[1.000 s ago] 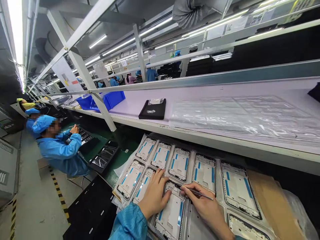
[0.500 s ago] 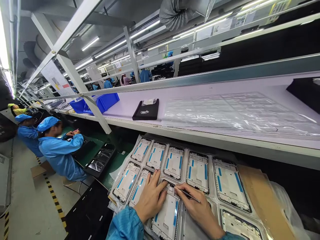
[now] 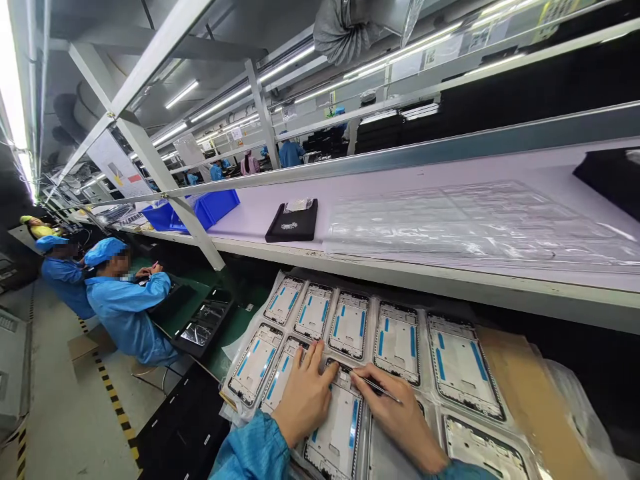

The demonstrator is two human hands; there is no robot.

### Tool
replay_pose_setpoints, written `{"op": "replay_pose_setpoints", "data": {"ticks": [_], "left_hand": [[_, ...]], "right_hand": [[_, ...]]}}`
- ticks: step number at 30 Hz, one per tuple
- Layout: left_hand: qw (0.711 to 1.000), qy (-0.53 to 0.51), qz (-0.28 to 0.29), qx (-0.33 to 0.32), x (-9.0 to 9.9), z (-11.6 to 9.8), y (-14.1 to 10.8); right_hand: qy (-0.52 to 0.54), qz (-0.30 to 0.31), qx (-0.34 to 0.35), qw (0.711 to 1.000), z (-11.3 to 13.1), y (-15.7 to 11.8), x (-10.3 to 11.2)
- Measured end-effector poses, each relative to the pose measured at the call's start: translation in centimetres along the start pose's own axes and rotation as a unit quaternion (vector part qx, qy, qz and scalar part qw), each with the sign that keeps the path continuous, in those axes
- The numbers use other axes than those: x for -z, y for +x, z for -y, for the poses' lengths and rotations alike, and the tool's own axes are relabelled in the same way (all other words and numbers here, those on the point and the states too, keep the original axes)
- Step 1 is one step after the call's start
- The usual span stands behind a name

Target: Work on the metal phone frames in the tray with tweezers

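My left hand (image 3: 303,399) rests palm down with its fingers stretched out over a phone middle frame (image 3: 333,433) and the edge of its neighbour. This frame is pale metal with a black rim and blue strips. My right hand (image 3: 400,417) pinches slim dark tweezers (image 3: 379,387) like a pen, their tip at the frame's upper end. What lies at the tip is too small to make out. A clear plastic tray (image 3: 390,457) holds the frame among several similar ones, such as the phone frame (image 3: 349,325) just beyond my hands.
Above the tray runs a lilac shelf (image 3: 345,183) with a black box (image 3: 293,220), clear plastic sheets (image 3: 465,223) and blue bins (image 3: 215,208). Cardboard (image 3: 530,400) lies at the right. A co-worker in blue (image 3: 127,313) sits at the left beside a black tray (image 3: 205,323).
The view has shifted slightly. My left fingers have drawn a little closer together, while my right hand stays at nearly the same spot on the frame with the tweezers.
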State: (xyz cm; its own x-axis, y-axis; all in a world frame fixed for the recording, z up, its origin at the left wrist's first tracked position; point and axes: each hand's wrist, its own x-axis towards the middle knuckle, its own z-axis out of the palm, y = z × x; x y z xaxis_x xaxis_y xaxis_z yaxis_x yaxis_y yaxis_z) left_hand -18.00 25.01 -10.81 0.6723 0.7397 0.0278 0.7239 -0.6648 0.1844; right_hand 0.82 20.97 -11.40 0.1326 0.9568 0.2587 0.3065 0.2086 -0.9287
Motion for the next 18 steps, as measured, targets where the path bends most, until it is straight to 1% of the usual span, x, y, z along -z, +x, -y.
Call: {"op": "replay_pose_setpoints", "data": {"ticks": [1,2,4,6,7,9,11,13,14,15,16,18], "left_hand": [[1.0,0.005,-0.001,0.002,0.0,-0.1,0.1],[1.0,0.009,0.0,0.003,0.0,-0.2,0.2],[1.0,0.012,0.007,0.01,0.2,-0.4,0.3],[1.0,0.016,0.015,0.018,0.5,-0.8,0.6],[0.999,0.02,0.019,0.021,0.7,-0.9,0.7],[0.999,0.03,0.023,0.028,1.0,-1.1,0.8],[0.999,0.03,0.024,0.025,1.4,-1.1,0.9],[1.0,0.001,0.017,0.0,2.4,-0.7,1.2],[0.999,-0.029,-0.003,-0.018,3.3,-0.3,1.5],[0.997,-0.065,-0.037,-0.036,4.3,0.2,2.1],[0.99,-0.101,-0.083,-0.044,5.7,0.8,2.8],[0.971,-0.143,-0.188,-0.021,9.3,2.4,5.0]], "right_hand": [[0.022,-0.012,-0.024,0.999,-0.2,0.2,0.4],[0.051,-0.039,-0.054,0.996,-0.4,0.4,0.8],[0.118,-0.124,-0.109,0.979,-1.0,0.7,2.1],[0.17,-0.195,-0.137,0.956,-1.4,1.0,3.4],[0.185,-0.209,-0.142,0.95,-1.5,1.1,3.9],[0.199,-0.195,-0.148,0.949,-1.4,1.3,4.5],[0.189,-0.173,-0.155,0.954,-1.0,1.4,4.7],[0.169,-0.168,-0.158,0.958,-0.8,1.6,4.7],[0.159,-0.166,-0.161,0.96,-0.8,1.7,4.8],[0.152,-0.165,-0.163,0.961,-1.0,1.9,4.9],[0.144,-0.161,-0.162,0.963,-1.2,2.1,5.0],[0.128,-0.154,-0.165,0.966,-2.0,2.8,5.4]]}}
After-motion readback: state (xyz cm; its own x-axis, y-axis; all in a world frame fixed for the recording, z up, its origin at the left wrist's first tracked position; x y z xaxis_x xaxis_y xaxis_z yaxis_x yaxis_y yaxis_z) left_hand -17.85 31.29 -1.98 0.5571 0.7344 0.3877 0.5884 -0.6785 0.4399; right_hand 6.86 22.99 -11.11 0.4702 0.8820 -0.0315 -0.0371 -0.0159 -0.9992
